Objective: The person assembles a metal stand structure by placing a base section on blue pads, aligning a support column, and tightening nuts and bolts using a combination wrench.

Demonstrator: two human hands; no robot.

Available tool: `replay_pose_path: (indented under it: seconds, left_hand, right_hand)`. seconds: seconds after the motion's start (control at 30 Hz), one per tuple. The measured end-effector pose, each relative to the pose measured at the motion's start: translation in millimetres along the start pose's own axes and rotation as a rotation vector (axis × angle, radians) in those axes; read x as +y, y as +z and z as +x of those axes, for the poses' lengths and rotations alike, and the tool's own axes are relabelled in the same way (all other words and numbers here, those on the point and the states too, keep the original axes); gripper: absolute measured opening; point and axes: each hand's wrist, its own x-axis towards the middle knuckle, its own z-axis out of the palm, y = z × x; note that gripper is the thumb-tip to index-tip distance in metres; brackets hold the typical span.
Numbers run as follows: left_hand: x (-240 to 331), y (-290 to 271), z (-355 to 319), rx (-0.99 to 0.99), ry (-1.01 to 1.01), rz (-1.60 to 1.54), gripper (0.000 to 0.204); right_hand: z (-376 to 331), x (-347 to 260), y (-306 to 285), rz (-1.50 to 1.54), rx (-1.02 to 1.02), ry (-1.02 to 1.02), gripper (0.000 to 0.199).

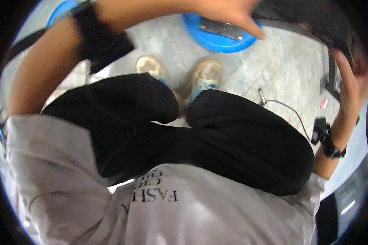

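A large black item (300, 15) spans the upper right, partly cut off by the dark rim of the view; its kind cannot be made out. My left hand (230, 12) reaches across the top to its left end, thumb stretched down beside it and the other fingers mostly out of view. At the far right my right hand (355, 79) is raised, its thumb against the item's lower right end. The fingers there are dim and partly hidden. Both hands seem to hold the black item. Black bands with small boxes sit on my left wrist (95, 34) and right wrist (333, 143).
Beyond my shoes (206, 75) stands a round blue base (223, 47) with a dark metal plate (221, 29). A thin black cable (288, 108) with a metal end lies on the grey floor (274, 69) near my right knee. My black-trousered legs (241, 134) are bent beneath me.
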Motion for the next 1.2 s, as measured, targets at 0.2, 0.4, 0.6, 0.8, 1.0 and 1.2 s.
replay_pose_path:
  seconds: [0.2, 0.4, 0.6, 0.8, 1.0, 1.2]
  left_hand:
    - [-1.1, 43.9, -21.2, 0.509, 0.094, -0.023, 0.078]
    - [32.0, 100.0, -3.2, 0.661, 0.054, -0.013, 0.067]
    - [42.3, 37.7, -13.2, 0.410, -0.160, 0.023, 0.051]
    - [45.8, 39.5, -27.4, 0.408, -0.056, -0.007, 0.050]
    - [36.4, 41.2, -21.2, 0.450, 0.101, 0.011, 0.051]
    - [65.2, 22.8, -40.3, 0.151, -0.131, 0.064, 0.047]
  right_hand:
    - [27.6, -29.1, -12.7, 0.328, 0.005, -0.062, 0.069]
    - [8.8, -43.0, -37.1, 0.155, -0.245, -0.068, 0.073]
    - [29.6, -122.0, 47.3, 0.145, -0.357, -0.209, 0.069]
    - [23.4, -92.3, -40.1, 0.049, -0.195, -0.161, 0.066]
    - [-5.1, -120.7, -42.4, 0.203, -0.179, 0.013, 0.075]
    - [-18.7, -134.8, -26.4, 0.363, -0.227, 0.014, 0.070]
